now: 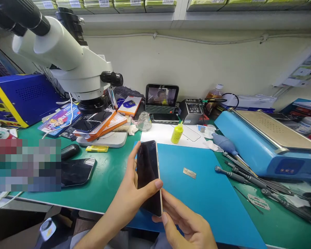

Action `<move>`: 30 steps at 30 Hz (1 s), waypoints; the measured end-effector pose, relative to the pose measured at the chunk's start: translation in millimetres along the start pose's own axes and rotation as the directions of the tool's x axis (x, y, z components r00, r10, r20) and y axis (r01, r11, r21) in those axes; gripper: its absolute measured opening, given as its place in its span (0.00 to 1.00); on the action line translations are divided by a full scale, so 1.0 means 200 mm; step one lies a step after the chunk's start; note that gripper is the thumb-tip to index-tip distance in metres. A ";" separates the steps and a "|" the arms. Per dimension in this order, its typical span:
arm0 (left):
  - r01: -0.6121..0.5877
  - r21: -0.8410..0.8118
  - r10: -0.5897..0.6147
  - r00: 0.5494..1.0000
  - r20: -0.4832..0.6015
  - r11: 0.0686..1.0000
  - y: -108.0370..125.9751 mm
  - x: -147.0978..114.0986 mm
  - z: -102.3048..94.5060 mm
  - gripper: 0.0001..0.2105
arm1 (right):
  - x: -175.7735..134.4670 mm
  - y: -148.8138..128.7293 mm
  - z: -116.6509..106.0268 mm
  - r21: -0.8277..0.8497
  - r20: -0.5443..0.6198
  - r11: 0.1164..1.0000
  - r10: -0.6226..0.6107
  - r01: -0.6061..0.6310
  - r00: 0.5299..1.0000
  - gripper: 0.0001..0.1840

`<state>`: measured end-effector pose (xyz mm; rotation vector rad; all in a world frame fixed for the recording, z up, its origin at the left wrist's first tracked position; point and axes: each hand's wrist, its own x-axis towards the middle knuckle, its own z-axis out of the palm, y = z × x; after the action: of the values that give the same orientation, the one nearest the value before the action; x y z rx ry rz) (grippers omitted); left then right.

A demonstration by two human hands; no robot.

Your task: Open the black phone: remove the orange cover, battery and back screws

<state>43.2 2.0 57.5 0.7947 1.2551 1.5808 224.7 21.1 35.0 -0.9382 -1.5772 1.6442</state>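
A smartphone (148,166) with a dark screen and a pale frame is held tilted over the blue mat (197,207). My left hand (134,188) is closed around it, thumb across the lower screen and fingers along the left side. At the phone's bottom right corner, my right hand (186,221) grips the edge between thumb and fingers. Whether anything small is between those fingertips cannot be seen. On the mat, right of the phone, lies a thin metal blade (189,173). A yellow squeeze bottle (177,133) stands on white paper beyond.
A microscope (75,65) rises at the left above stacked phones and boxes. Another dark phone (79,172) lies at the left. On the right are several screwdrivers (230,174), a blue air blower (225,143) and a blue heating plate machine (264,148). A small screen (162,97) stands at the back.
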 end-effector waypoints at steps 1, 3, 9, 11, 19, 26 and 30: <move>-0.004 0.003 0.004 1.000 -0.005 1.000 0.00 0.00 0.00 0.62 | 0.00 -0.01 0.00 0.020 0.010 0.999 0.026 -0.026 1.000 0.33; -0.020 0.013 0.020 1.000 -0.011 1.000 0.00 -0.01 0.00 0.64 | 0.01 -0.03 0.00 0.031 0.027 0.998 0.062 -0.063 0.998 0.35; -0.116 0.077 0.116 0.993 0.011 0.990 -0.03 0.00 -0.02 0.56 | 0.02 -0.05 0.03 -0.036 0.030 0.999 0.035 -0.034 0.999 0.28; -0.146 0.059 0.143 0.988 0.050 0.988 -0.04 0.00 -0.03 0.58 | 0.02 -0.03 0.04 -0.066 -0.024 0.997 -0.028 0.026 0.999 0.27; -0.061 0.036 0.056 0.992 0.114 0.997 -0.01 0.00 -0.03 0.71 | 0.00 0.07 0.07 -0.208 -0.129 0.962 -0.204 0.175 0.970 0.28; -0.042 -0.078 0.055 0.984 0.169 0.996 -0.02 0.00 -0.04 0.67 | -0.02 0.09 0.10 -0.396 -0.148 0.864 -0.394 0.311 0.907 0.33; -0.036 -0.096 0.054 0.980 0.192 0.995 0.00 0.00 -0.04 0.69 | -0.01 0.09 0.12 -0.520 -0.149 0.769 -0.510 0.371 0.847 0.37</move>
<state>36.7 -1.0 54.8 0.9011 1.0233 1.5454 205.8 6.4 17.8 -0.8910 -1.8553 0.7600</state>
